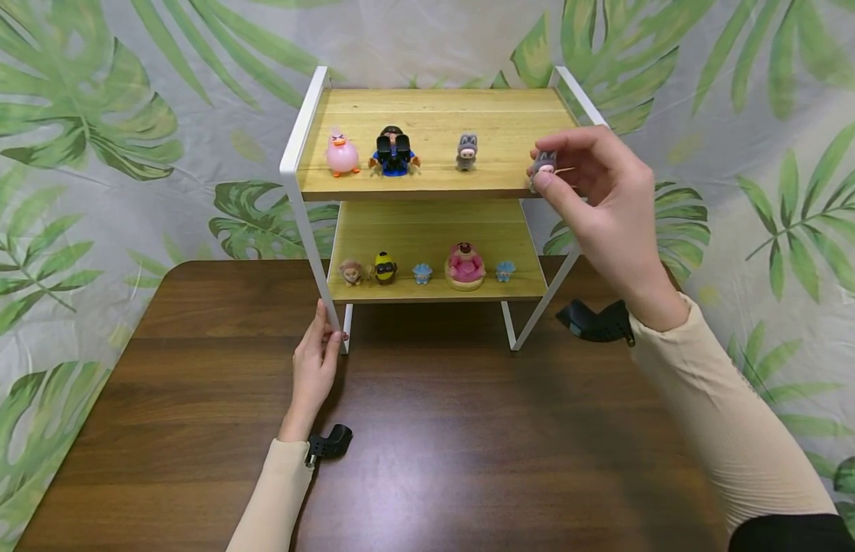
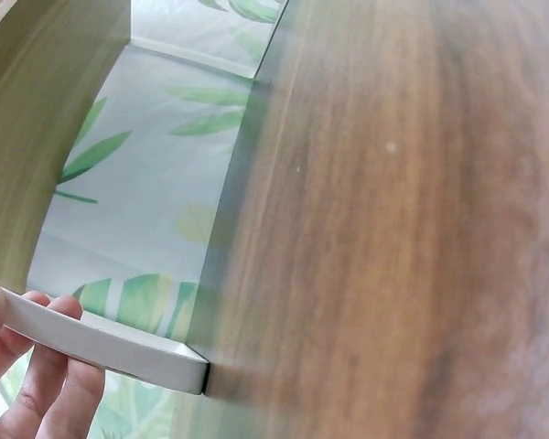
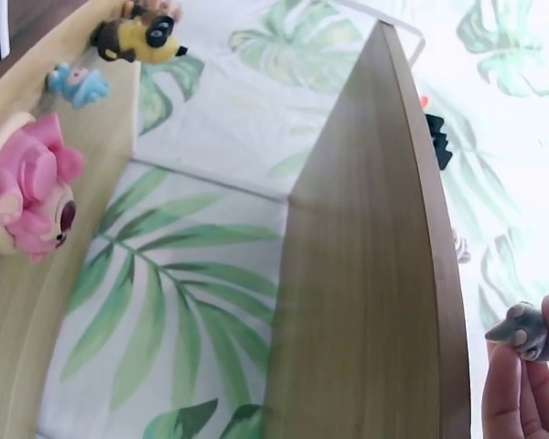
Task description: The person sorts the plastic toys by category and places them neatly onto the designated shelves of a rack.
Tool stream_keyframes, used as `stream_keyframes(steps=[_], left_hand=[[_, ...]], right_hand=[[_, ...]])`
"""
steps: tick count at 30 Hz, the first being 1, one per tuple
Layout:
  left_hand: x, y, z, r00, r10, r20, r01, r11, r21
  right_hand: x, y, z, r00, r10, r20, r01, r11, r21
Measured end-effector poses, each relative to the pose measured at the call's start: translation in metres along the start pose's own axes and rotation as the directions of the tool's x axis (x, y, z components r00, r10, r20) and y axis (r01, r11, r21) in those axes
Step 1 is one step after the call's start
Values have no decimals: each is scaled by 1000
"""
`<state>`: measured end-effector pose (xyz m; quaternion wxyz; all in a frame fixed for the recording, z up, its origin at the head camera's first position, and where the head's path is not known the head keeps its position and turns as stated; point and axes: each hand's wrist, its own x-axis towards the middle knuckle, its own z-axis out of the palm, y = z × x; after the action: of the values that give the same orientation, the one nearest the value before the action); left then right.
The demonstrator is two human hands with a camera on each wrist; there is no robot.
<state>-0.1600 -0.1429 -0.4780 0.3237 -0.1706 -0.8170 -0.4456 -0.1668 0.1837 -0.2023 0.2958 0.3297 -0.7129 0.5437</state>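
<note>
My right hand (image 1: 610, 203) pinches a small grey figurine with pointed ears (image 1: 545, 161) between thumb and fingers, by the front right end of the upper shelf board (image 1: 434, 115). In the right wrist view the same grey figurine (image 3: 523, 331) shows at the fingertips, apart from the board. Low on the left, my left hand (image 1: 315, 360) grips the white metal leg (image 2: 101, 347) of the two-tier rack, thumb on one side and fingers on the other. A similar grey figurine (image 1: 467, 152) stands upright on the upper board.
A pink duck figurine (image 1: 342, 156) and a dark-and-blue figurine (image 1: 394, 153) share the upper board. The lower board (image 1: 427, 222) bears a brown figurine (image 1: 351, 271), a yellow one (image 1: 384, 268), a pink bear (image 1: 465, 266) and two blue ones (image 1: 422, 274). A brown table (image 1: 427, 445) supports the rack.
</note>
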Motion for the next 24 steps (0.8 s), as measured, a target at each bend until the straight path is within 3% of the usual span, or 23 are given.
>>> stream_keyframes(steps=[7, 17, 24], left_hand=[[0, 1, 0, 1000, -2, 0, 2, 1000, 2], [-1, -1, 0, 1000, 3, -1, -3, 1000, 2], [-1, -1, 0, 1000, -3, 5, 3, 1000, 5]], right_hand=[[8, 3, -1, 1000, -27, 15, 28, 997, -77], [19, 4, 5, 990, 131, -47, -138, 970, -199], [23, 4, 6, 988, 152, -26, -152, 946, -287]])
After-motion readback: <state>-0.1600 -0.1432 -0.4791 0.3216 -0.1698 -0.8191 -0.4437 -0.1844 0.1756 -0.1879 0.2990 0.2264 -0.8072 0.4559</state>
